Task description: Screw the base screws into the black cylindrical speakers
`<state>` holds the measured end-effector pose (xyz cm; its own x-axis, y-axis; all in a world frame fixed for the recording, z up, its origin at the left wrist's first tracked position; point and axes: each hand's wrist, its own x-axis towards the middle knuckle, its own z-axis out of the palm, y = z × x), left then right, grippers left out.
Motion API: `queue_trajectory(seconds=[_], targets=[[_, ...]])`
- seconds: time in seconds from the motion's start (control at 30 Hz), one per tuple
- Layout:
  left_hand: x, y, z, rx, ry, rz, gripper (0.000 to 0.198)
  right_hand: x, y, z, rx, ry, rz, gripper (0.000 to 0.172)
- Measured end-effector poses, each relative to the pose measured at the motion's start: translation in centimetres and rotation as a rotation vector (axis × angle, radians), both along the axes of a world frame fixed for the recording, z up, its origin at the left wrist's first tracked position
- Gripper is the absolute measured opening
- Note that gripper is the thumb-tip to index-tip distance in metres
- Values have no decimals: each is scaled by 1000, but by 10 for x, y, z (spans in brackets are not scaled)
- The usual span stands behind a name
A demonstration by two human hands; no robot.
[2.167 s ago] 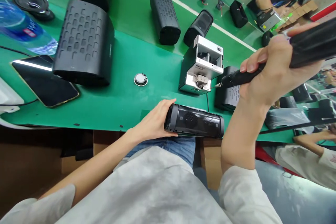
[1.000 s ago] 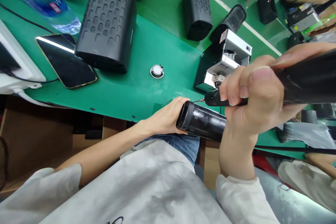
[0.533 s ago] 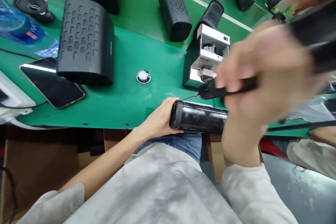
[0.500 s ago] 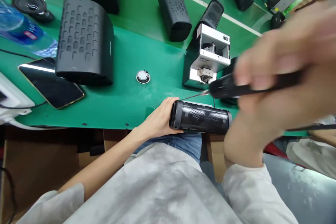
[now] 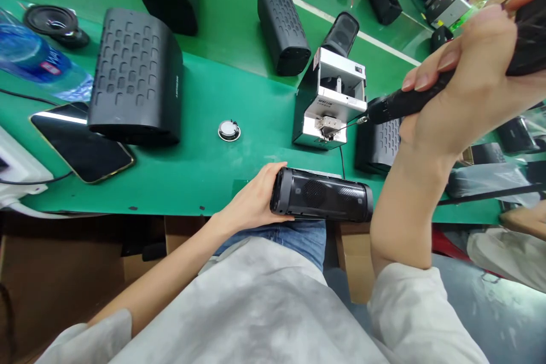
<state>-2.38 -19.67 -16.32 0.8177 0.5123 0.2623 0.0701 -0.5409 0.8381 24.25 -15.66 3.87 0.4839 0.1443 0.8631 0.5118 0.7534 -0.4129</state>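
A long, dark speaker (image 5: 324, 196) sits on its side at the near edge of a green table (image 5: 205, 96), just in front of the person's lap. Its front is glossy black, with two patches of tiny perforations and a small pale square mark near each end; the end caps are matte charcoal. The person's left hand (image 5: 256, 196) grips one end, digits curled around it, and the rest of the speaker stretches out to the right of those fingers.

The right hand (image 5: 464, 79), raised above and to the right of the left one, has its fingers wrapped around a black powered screwdriver (image 5: 388, 107). Ahead of these fingers, the thin bit points at the metal block on the front of a silver-and-black machine (image 5: 328, 103); whether the two touch cannot be told.

Counted, there is one speaker in hand, one screwdriver and one machine. Four dimpled cabinets (image 5: 136, 77) stand around: two beyond the left fingers to the left, one farther beyond them, and one below the right fingers. Just beyond the left fingertips lies one silver disc (image 5: 229, 130). Far to the left of those fingers are one phone (image 5: 83, 142), one blue-labelled bottle (image 5: 40, 60) and one large loose driver (image 5: 53, 21).
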Motion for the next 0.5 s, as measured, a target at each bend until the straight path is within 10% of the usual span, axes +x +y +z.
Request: queue_trajectory(seconds=[0.3,0.5], targets=[[0,1,0,-7,-6,4,128,3,-8,5,-100,47,-36,26],[1,1,0,-2,-15,-5,128,29,17,-8,-158,-240,213,18]])
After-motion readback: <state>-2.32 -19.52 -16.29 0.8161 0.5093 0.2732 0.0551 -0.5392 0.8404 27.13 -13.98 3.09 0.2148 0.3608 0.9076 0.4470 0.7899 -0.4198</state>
